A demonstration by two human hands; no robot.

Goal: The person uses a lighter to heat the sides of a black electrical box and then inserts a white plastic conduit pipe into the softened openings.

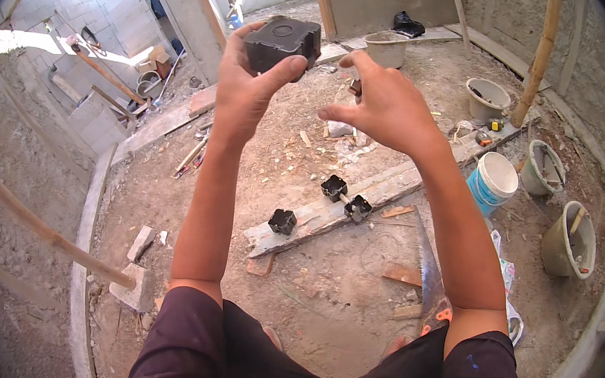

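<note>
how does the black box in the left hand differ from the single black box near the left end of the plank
The held box is up in the left hand; the plank box rests on the plank. The held box shows a closed face with a round outline; the plank box shows its open side. Both are dark and squarish.

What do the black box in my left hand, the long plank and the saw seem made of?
Black box, in your left hand: probably moulded plastic, mostly matte, given its even dark colour and circular outline. Long plank: likely rough, unfinished wood, from its weathered tone and ragged edges. Saw: dull grey blade, apparently thin metal; evenly bright orange handle, perhaps plastic.
</note>
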